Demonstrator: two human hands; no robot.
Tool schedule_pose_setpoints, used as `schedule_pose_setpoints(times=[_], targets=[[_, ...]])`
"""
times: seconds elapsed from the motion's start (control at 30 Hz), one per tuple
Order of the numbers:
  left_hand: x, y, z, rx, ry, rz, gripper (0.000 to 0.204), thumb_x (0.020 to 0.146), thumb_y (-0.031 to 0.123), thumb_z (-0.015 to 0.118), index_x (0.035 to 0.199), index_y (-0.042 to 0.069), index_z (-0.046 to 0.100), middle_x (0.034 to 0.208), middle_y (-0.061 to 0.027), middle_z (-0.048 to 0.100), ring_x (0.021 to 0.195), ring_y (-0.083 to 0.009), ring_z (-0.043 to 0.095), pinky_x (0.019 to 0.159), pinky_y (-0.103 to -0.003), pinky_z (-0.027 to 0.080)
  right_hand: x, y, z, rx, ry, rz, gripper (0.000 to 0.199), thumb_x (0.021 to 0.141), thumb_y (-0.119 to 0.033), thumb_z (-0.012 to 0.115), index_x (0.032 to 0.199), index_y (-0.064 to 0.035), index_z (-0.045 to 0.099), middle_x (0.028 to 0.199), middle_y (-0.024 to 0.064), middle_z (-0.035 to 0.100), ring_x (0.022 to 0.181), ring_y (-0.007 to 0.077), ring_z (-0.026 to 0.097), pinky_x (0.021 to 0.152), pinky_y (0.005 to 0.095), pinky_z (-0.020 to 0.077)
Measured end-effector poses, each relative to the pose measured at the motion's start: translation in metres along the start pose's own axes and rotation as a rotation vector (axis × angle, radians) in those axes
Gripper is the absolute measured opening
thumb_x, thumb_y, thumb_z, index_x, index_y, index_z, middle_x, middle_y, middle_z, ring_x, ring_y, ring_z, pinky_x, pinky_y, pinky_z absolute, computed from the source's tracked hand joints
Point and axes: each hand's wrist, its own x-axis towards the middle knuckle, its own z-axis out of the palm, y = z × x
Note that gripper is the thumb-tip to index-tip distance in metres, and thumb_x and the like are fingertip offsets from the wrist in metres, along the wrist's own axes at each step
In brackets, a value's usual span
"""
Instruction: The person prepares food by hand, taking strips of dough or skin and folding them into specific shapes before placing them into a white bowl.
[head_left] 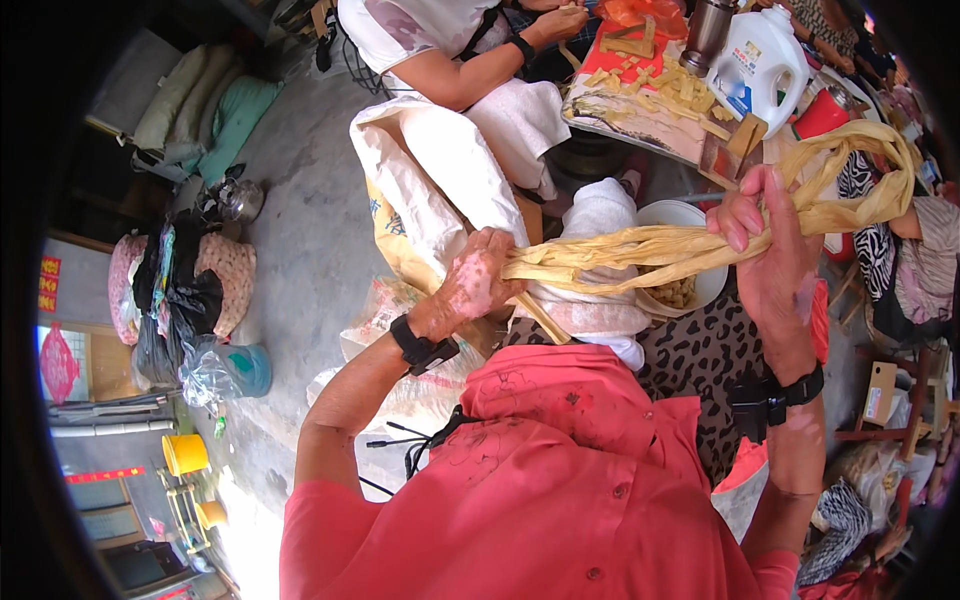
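A long bundle of pale yellow, dried leaf-like strips [630,250] stretches across my lap between my two hands. My left hand [475,280] is closed around its left end, and a short length of strip hangs below that fist. Farther along, my right hand [770,235] has its fingers curled about the bundle. Beyond the right hand the strips bend round into a large loop [890,170]. Under the bundle lie a white towel [600,215] and a white bucket [712,285] with small yellowish pieces inside.
A low table [640,125] ahead bears yellow strip pieces, a white jug [760,65] and a dark thermos [708,35]. A co-worker's arm [460,80] is beside it. A white sack [430,180] stands by my left hand. Bags [170,290] lie on the floor at left.
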Motion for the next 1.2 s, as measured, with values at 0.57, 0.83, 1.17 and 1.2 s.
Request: schedule_pose_setpoints(times=[0.57, 0.83, 1.17, 1.2], targets=[[0.035, 0.057, 0.0, -0.326, -0.167, 0.174, 0.038, 0.07, 0.005, 0.071, 0.104, 0.003, 0.056, 0.087, -0.013, 0.06, 0.084, -0.0285, 0.062, 0.073, -0.034, 0.048, -0.001, -0.093, -0.008, -0.111, -0.165, -0.15, 0.025, 0.101, -0.026, 0.031, 0.093, -0.0074, 0.045, 0.062, -0.0064, 0.032, 0.055, 0.0038, 0.033, 0.069, 0.0241, 0.0361], [0.054, 0.014, -0.061, -0.341, 0.247, 0.126, 0.022, 0.077, -0.006, 0.061, 0.097, 0.001, 0.058, 0.081, -0.0027, 0.062, 0.075, -0.0088, 0.057, 0.071, -0.022, 0.046, -0.009, -0.155, -0.084, 0.108, 0.077, -0.185, 0.028, 0.095, -0.027, 0.048, 0.072, -0.0122, 0.043, 0.056, -0.0026, 0.039, 0.052, 0.0129, 0.037, 0.061, 0.0269, 0.0389], [0.06, -0.035, -0.134, -0.211, 0.361, 0.098, 0.014, 0.08, 0.0, 0.057, 0.093, -0.002, 0.06, 0.072, -0.0026, 0.059, 0.068, -0.0071, 0.05, 0.064, -0.023, 0.043, -0.038, -0.174, -0.16, -0.008, 0.312, -0.345, 0.033, 0.094, -0.022, 0.046, 0.065, -0.0151, 0.034, 0.059, -0.0021, 0.037, 0.057, 0.0112, 0.039, 0.06, 0.0252, 0.0381], [0.063, -0.041, -0.144, -0.221, 0.359, 0.086, 0.014, 0.08, 0.0, 0.056, 0.093, -0.002, 0.06, 0.072, -0.0025, 0.059, 0.068, -0.0069, 0.05, 0.064, -0.022, 0.043, -0.039, -0.179, -0.176, 0.017, 0.183, -0.339, 0.023, 0.094, -0.019, 0.047, 0.073, -0.0092, 0.044, 0.065, 0.0013, 0.045, 0.061, 0.0148, 0.044, 0.064, 0.0272, 0.0407]])
